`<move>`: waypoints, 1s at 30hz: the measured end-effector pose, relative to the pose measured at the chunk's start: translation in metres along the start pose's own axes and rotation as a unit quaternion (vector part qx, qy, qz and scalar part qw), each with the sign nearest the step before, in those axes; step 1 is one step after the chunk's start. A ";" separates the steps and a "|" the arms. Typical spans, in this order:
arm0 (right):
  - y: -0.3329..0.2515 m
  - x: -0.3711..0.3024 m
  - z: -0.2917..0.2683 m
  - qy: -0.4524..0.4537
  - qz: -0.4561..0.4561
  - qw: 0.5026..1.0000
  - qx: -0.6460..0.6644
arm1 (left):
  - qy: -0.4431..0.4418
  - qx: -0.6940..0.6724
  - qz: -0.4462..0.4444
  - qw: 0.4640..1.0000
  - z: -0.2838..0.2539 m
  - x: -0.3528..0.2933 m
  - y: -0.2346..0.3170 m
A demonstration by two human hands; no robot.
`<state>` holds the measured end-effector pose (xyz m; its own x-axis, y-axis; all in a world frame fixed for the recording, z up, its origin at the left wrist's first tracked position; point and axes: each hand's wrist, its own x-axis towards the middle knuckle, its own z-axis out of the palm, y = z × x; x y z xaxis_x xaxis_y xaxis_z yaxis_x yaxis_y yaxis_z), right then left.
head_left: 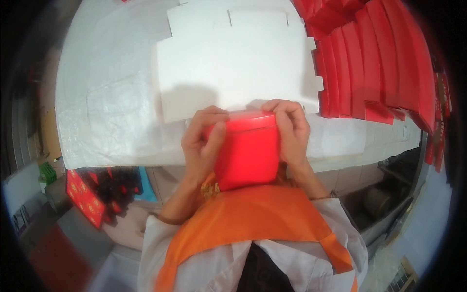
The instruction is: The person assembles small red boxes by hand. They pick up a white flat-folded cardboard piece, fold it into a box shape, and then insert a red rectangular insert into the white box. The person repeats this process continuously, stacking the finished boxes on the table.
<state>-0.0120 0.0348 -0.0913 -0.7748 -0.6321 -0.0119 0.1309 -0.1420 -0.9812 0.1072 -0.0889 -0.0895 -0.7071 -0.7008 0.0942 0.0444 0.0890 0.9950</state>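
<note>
A red cardboard box (247, 158) is held upright against my orange apron, at the near edge of the table. My left hand (204, 136) grips its upper left corner, thumb on the near face and fingers curled over the top edge. At the upper right corner, my right hand (291, 125) holds it the same way, with its fingers bent over the rim. A crease runs across the box just below its top edge. The far side of the box is hidden from me. Just beyond my hands lies flat white cardboard (238, 63) with notched edges.
Several red folded boxes (369, 63) stand in a row at the table's right side. The white-covered table (112, 112) stretches out to the left. Below its left edge sits a red patterned box (86, 197) beside dark items. An open bin (377, 202) stands below right.
</note>
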 end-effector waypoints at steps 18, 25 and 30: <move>0.013 -0.023 -0.009 -0.061 -0.116 0.990 -0.060 | 0.049 0.055 -0.014 0.997 -0.012 -0.027 -0.010; 0.005 -0.065 -0.028 -0.130 -0.080 0.973 -0.172 | -0.153 -0.087 -0.069 0.982 -0.018 -0.106 -0.029; -0.106 -0.029 -0.025 -0.099 -0.220 0.942 -0.232 | -0.252 0.034 0.106 0.961 -0.022 -0.041 0.040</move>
<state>-0.0188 0.0877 0.0083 -0.5544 -0.7258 0.4073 -0.4969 -0.1039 -0.8616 0.1540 -0.0723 -0.0531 -0.9406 -0.2306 0.2493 0.1902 0.2502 0.9493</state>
